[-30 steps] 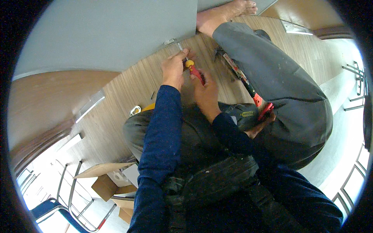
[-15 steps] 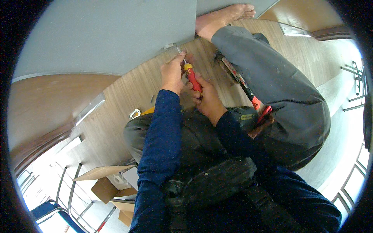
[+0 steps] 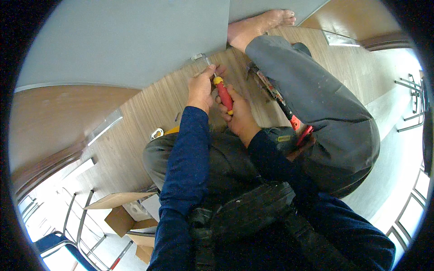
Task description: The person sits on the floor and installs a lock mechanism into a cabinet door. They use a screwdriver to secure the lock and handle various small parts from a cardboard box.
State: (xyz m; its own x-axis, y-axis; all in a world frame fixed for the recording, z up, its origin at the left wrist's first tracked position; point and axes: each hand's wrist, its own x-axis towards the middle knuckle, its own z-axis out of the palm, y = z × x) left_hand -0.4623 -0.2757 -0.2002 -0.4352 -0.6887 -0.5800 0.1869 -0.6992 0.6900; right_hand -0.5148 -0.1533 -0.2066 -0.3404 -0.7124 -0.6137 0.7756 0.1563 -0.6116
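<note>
Probably light and rigid, hardly fragile: a screwdriver (image 3: pixel 224 97) with red-and-yellow handle and slim metal shaft, held slantwise over the wood-look floor (image 3: pixel 153 106), shaft directed toward a small pale bracket (image 3: pixel 197 57) at the lower edge of the grey panel (image 3: pixel 135 40). Contact at the tip too small to tell. Best gripped, by judgement, on the thick red handle; likely slipperier along the bare shaft, so better only lightly guided there. Pinched around the shaft, just beyond the yellow collar, by the fingers of the left hand (image 3: pixel 200 88), partly blurred. Wrapped snugly by the curled fingers of the right hand (image 3: pixel 240 110) lower on the handle, with yellow butt end showing.
</note>
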